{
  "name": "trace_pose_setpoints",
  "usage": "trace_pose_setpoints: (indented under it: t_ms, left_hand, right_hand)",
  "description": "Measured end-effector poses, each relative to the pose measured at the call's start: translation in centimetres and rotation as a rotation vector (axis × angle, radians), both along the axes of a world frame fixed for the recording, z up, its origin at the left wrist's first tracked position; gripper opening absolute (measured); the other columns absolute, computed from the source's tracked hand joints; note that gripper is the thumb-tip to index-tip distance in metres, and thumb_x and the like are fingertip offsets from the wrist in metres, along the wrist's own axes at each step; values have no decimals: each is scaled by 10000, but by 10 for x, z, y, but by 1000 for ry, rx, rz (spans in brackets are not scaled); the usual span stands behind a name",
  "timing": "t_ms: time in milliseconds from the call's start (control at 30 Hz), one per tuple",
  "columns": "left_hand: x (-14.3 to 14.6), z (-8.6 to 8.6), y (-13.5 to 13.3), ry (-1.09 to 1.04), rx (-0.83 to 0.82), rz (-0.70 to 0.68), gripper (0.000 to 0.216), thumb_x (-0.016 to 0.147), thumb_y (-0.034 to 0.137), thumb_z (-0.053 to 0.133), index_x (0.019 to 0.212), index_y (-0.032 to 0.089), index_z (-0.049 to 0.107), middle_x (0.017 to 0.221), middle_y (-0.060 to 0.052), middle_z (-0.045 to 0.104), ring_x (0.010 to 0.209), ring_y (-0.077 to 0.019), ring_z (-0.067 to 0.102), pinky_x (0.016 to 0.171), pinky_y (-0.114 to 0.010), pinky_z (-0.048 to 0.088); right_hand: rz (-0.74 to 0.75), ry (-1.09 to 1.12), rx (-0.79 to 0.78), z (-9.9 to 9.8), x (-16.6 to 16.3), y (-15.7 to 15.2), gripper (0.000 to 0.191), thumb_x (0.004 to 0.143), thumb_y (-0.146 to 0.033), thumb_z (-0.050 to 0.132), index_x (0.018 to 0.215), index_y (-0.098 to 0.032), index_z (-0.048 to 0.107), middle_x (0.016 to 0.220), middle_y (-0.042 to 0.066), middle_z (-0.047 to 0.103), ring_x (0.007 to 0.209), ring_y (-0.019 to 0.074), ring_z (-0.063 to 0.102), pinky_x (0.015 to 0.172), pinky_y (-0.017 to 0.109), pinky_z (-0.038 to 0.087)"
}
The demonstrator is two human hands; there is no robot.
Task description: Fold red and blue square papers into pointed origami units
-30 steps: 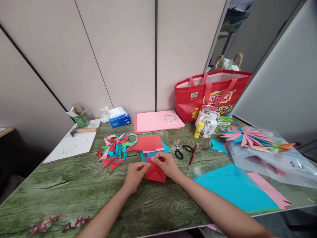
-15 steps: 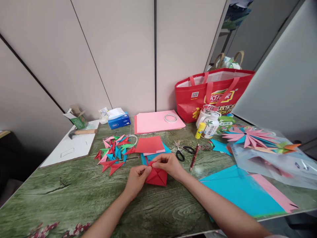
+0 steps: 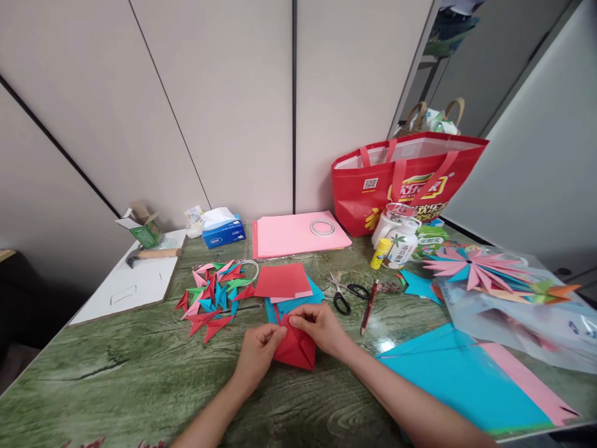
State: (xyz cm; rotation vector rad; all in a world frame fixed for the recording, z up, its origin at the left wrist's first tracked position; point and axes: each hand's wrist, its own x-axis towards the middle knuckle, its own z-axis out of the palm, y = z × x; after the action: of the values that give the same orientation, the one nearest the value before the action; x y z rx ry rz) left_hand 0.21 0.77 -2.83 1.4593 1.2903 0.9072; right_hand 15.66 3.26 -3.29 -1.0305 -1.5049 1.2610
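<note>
Both hands pinch a partly folded piece of red paper point(image 3: 298, 350) with creases across its face, low over the green wood-patterned table. My left hand point(image 3: 259, 354) grips its left upper edge between thumb and fingers. At its top, close by, my right hand point(image 3: 321, 326) holds it, thumb and forefinger pressed together. Just beyond the hands lies a stack of red square paper point(image 3: 283, 281) on top of blue paper point(image 3: 311, 296). To the left rests a cluster of folded paper pieces point(image 3: 217, 298) in red, blue, pink and green beside a pale ring point(image 3: 252, 272).
Scissors point(image 3: 342, 298) and a pencil point(image 3: 370, 308) lie right of the stack. Behind are pink sheets point(image 3: 289, 233), a tissue box point(image 3: 224, 232), a glue stick point(image 3: 380, 254) and a red bag point(image 3: 354, 196). A hammer point(image 3: 156, 253) sits far left; blue sheets point(image 3: 461, 379) lie right.
The view has tilted slightly, so the table's things sit lower in the picture. Both hands keep their pinch on the red paper, whose lower part now looks more angled.
</note>
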Motion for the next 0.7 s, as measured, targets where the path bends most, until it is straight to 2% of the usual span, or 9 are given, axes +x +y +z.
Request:
trace_pose_setpoints:
  t_ms: [200,433,633,700]
  left_hand:
    - [0,1,-1,-25,-8,7,366,743,431,485,519,143,498,493,44,355,512,-97,304,495,-205,268]
    - [1,3,-2,22,13,-20,345,726,400,519,506,134,528,484,38,341,487,-90,277,459,-207,231]
    - [3,3,-5,-11,2,-44,348,721,412,519,513,134,547,474,36,347,478,-89,281,450,-207,230]
    - [3,3,-5,-13,10,-50,350,724,409,517,511,133,546,475,37,345,480,-87,277,450,-206,230]
  right_hand:
    - [-38,4,-12,1,-3,-3,208,728,-334,564,672,-153,647,632,15,636,592,134,539,576,242,410]
    - [-51,91,-91,1,-4,-4,189,671,-332,628,631,-147,640,622,12,638,573,126,540,581,245,427]
    - [-157,124,-94,3,-8,-10,172,639,-308,647,561,-156,629,566,9,628,537,127,534,555,246,429]
    - [-151,131,-97,6,-7,-9,158,630,-306,653,571,-159,638,583,13,638,554,134,548,575,254,440]
